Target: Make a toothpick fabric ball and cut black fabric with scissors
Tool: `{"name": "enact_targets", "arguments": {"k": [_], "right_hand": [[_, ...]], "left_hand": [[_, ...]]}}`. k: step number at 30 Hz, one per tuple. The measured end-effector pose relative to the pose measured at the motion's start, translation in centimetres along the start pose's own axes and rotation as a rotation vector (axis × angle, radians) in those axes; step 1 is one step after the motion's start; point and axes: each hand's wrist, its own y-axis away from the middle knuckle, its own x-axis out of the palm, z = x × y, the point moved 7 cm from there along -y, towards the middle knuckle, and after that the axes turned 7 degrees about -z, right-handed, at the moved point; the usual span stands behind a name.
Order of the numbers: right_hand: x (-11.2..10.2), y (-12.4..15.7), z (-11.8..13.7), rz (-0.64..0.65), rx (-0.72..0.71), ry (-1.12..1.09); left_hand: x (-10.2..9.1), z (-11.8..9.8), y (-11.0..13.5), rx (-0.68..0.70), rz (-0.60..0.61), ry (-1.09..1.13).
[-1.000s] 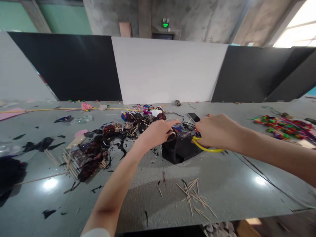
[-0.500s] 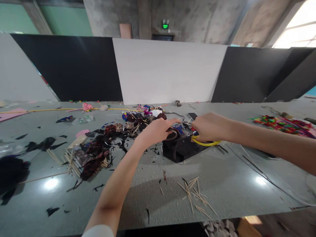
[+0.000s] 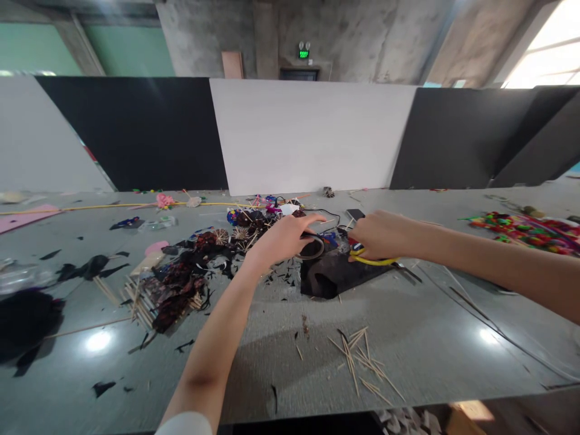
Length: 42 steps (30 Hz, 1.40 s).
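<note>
A folded piece of black cloth (image 3: 338,277) lies on the grey table (image 3: 281,362). My left hand (image 3: 283,238) rests at the cloth's left upper edge, fingers curled round a roll of tape (image 3: 312,249). My right hand (image 3: 383,235) is closed over yellow-handled scissors (image 3: 372,261) at the cloth's right edge; the blades are hidden. Small coloured bits sit between the two hands.
Loose toothpicks (image 3: 360,362) are scattered near the front edge. A pile of dark scraps, wooden sticks and spiky balls (image 3: 181,281) lies to the left. Colourful items (image 3: 525,232) sit far right. A phone (image 3: 356,214) and a black cable lie behind the hands. Black and white boards stand behind.
Both hands have drawn slightly back and up over the cloth. The cloth has flattened and spread toward the right. The tape roll now shows under my left fingers.
</note>
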Motion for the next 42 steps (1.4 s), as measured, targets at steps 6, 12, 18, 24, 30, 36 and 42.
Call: {"name": "enact_targets", "arguments": {"k": [6,12,18,24,30,36,42], "right_hand": [[0.1,0.6,2.1,0.157,-0.116,0.161],[-0.2,1.2,3.2,0.093,-0.176,0.245],[0.2,1.2,4.0,0.132,-0.221,0.302],[0.6,1.1,3.4,0.144,-0.235,0.347],[1.0,1.7,3.7,0.144,-0.293,0.426],[0.3,1.8,4.2,0.108,-0.198,0.426],[0.2,2.0,4.4,0.095,-0.078,0.472]], "left_hand": [[-0.1,0.0,0.0,-0.014,0.020,0.051],[-1.2,-0.4,-0.1,-0.024,-0.030,0.102],[-1.8,-0.3,0.0,-0.042,-0.054,0.156],[-2.2,-0.2,0.1,-0.093,-0.069,0.173],[-3.0,-0.3,0.1,-0.159,-0.109,0.159],[-4.0,-0.5,0.1,-0.143,-0.202,0.157],[-4.4,-0.1,0.2,-0.145,-0.255,0.236]]}}
